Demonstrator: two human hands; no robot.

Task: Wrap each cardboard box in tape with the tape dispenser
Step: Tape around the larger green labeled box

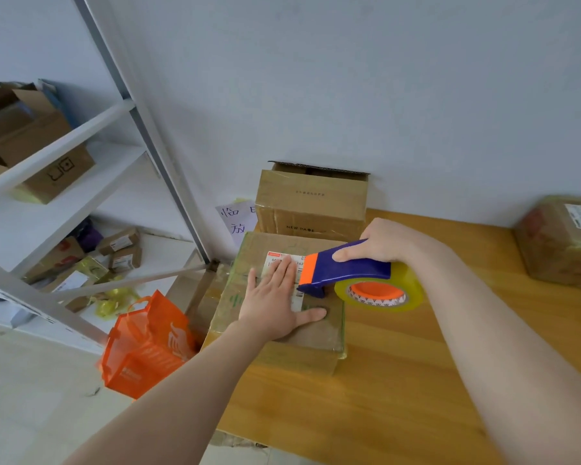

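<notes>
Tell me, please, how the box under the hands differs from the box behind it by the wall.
The front box lies low and shut; the back box stands taller, top flaps open. The front box bears a white label; the back box shows only small print. The left hand and the dispenser rest on the front box; no hand touches the back box. Both are brown cardboard with tape on them.
</notes>
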